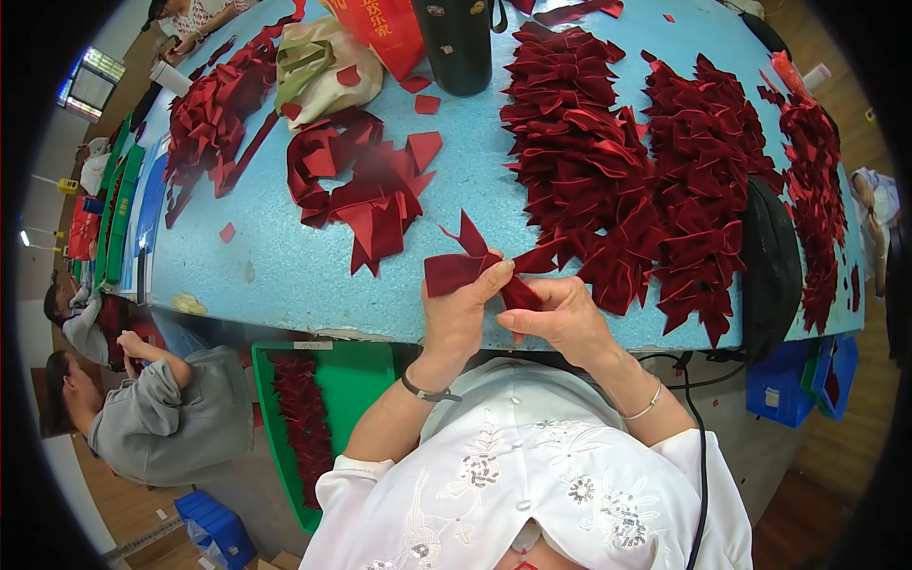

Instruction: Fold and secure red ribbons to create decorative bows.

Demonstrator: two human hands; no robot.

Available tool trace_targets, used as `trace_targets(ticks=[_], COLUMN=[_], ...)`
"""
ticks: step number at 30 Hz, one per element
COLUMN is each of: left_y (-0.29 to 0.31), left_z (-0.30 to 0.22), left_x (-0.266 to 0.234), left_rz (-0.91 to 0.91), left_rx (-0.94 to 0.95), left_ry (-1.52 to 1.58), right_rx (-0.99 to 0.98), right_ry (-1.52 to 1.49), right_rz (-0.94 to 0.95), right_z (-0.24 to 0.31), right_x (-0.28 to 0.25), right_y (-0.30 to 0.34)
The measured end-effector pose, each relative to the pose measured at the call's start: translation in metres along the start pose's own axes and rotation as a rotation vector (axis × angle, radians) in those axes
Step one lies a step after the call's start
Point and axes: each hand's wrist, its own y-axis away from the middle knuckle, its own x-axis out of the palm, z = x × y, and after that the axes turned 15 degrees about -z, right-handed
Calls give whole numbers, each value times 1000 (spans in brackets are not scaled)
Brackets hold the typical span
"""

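Both my hands hold one dark red velvet bow just above the near edge of the light blue table. My left hand pinches its left loop from below with the thumb on top. My right hand grips the bow's middle and right side. Close to the right of my hands lies a big heap of finished red bows. To the left of them sits a loose pile of cut red ribbon pieces.
A black cylinder, a red bag and a beige bag stand at the table's far side. More bows lie far left and far right. A green tray with bows sits below the table. Two people sit at the left.
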Motion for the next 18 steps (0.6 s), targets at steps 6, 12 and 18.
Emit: trace_targets(ticks=[6,12,18], left_y=[-1,-1,21], left_z=[-2,-11,-20], left_x=[-2,-7,-17], left_rz=[24,96,145], left_rx=[2,-111,-193], left_ry=[-35,-40,-45], right_rx=[-86,-104,-138], right_ry=[60,-56,-133], right_rz=[111,-7,-24], right_z=[2,-8,-11], right_x=[-2,2,0], right_y=[-1,10,13])
